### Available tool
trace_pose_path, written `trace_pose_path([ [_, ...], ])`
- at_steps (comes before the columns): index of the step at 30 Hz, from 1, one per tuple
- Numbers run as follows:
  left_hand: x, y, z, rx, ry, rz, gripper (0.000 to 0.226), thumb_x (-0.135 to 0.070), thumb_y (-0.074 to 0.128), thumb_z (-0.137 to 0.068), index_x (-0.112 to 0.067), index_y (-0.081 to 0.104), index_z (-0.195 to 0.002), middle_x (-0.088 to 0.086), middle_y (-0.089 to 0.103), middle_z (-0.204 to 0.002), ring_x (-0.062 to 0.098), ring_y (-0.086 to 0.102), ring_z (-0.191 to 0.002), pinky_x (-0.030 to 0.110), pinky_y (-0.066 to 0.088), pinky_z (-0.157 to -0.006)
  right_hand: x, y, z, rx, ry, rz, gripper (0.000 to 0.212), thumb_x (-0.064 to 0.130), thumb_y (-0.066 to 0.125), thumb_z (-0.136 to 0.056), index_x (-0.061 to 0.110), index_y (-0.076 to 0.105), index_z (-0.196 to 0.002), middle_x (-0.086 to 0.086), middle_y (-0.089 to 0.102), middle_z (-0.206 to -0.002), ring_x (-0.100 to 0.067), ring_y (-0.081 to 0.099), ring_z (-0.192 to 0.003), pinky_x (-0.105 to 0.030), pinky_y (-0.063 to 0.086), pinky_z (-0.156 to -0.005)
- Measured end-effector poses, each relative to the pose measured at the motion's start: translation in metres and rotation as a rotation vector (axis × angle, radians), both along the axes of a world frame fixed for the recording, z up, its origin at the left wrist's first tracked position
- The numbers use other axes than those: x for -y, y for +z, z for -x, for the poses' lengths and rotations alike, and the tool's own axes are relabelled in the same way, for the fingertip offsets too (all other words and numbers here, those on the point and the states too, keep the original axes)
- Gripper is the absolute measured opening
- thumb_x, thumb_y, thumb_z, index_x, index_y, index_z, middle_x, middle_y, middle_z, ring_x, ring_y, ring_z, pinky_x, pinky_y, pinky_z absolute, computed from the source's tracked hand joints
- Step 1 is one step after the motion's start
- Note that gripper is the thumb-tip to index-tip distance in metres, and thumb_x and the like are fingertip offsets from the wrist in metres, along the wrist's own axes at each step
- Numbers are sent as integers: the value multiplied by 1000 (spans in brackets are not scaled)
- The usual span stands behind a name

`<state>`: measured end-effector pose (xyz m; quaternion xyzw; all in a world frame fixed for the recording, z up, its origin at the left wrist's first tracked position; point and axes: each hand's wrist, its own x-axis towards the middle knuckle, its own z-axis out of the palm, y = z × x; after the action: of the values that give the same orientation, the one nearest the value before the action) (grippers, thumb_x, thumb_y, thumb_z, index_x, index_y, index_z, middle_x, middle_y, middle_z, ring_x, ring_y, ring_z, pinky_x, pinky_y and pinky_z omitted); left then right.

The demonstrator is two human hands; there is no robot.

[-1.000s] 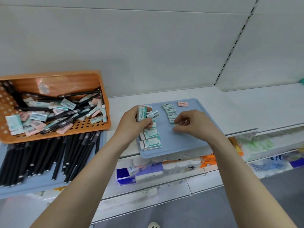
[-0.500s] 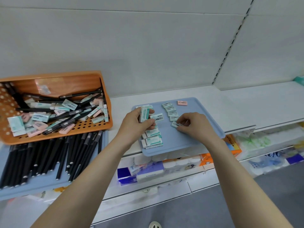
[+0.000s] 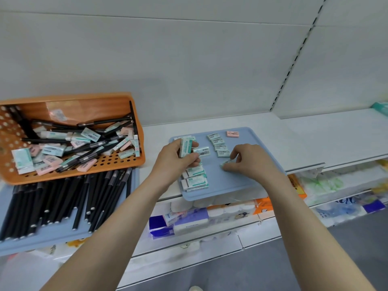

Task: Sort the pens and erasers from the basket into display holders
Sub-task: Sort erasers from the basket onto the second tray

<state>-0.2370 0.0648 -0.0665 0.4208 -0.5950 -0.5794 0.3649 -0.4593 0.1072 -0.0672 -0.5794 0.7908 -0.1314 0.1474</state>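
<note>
Placement nearly done: right hand (image 3: 249, 162) is lower than a second ago and pinches small green-and-white sleeved eraser (image 3: 225, 163) flat onto pale blue plastic tray (image 3: 241, 185), just below column of four small erasers (image 3: 219, 144). Left hand (image 3: 176, 162) grips spare green-and-white erasers (image 3: 185, 147). Orange perforated plastic basket (image 3: 130, 101) remains well stocked.

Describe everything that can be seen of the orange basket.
The orange basket looks like plastic, with round holes in its floor and left wall. It stands on the white shelf, its front edge over the blue tray. Inside it lie mixed black pens and green and pink erasers.
</note>
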Motion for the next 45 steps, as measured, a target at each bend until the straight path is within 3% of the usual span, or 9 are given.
trace_pose_path([
  [5,0,0,1,-30,-2,-22,18,-4,66,-89,-13,64,-105,10,72,-94,19,73,-84,34,59,-83,0,-4,-17,-43,-86,226,35,52,61,-88,18,59,-84,4,60,-75,-19,57,-73,-33,42,-62],
  [9,1,1,4,-31,-3,-29,19,-5,66,-89,-13,64,-106,12,72,-98,20,73,-84,33,58,-82,-2,15,-39,584,3,295,30,41,58,-95,16,69,-83,2,69,-70,-14,65,-66,-28,49,-59],
  [12,0,4,7,-19,-13,-8,21,-7,64,-91,-13,63,-111,12,72,-100,17,73,-84,29,58,-80,-1,15,-39,753,52,254,8,19,71,-88,11,72,-89,-1,71,-73,-11,67,-65,-25,53,-62],
  [18,-2,8,5,13,-83,-53,36,1,40,-96,-16,49,-127,3,61,-113,11,71,-87,22,57,-77,-13,18,13,338,-11,81,10,12,68,-85,19,74,-86,-2,73,-79,-20,68,-69,-21,52,-59],
  [22,-6,7,8,1,-106,-24,35,2,37,-99,-14,44,-128,2,65,-112,13,70,-94,24,56,-83,-20,23,21,159,63,-8,18,10,67,-85,27,72,-88,10,67,-78,-5,61,-65,-10,42,-57],
  [25,-8,4,10,-12,-74,-26,25,0,38,-100,-11,44,-122,3,65,-114,11,69,-95,26,56,-86,-19,26,13,246,182,14,24,2,72,-78,24,69,-88,8,67,-85,-3,61,-74,-10,46,-70],
  [28,-9,3,11,-35,-53,-26,23,-1,41,-100,-9,47,-120,3,59,-119,13,71,-94,26,56,-86,-16,16,1,341,263,18,28,1,74,-74,24,67,-89,3,70,-94,-13,66,-86,-26,54,-83],
  [39,-8,0,1,-109,11,-75,26,2,49,-97,-11,57,-118,16,64,-120,14,72,-87,24,57,-80,-19,-2,-7,103,250,175,29,0,69,-75,26,60,-85,2,65,-91,-15,63,-82,-37,53,-81],
  [45,-11,0,10,0,-61,32,26,0,49,-97,-17,62,-113,9,69,-112,13,71,-93,28,57,-86,-16,10,-31,791,138,272,10,19,67,-92,17,71,-101,-5,72,-94,-11,68,-80,-25,57,-74],
])
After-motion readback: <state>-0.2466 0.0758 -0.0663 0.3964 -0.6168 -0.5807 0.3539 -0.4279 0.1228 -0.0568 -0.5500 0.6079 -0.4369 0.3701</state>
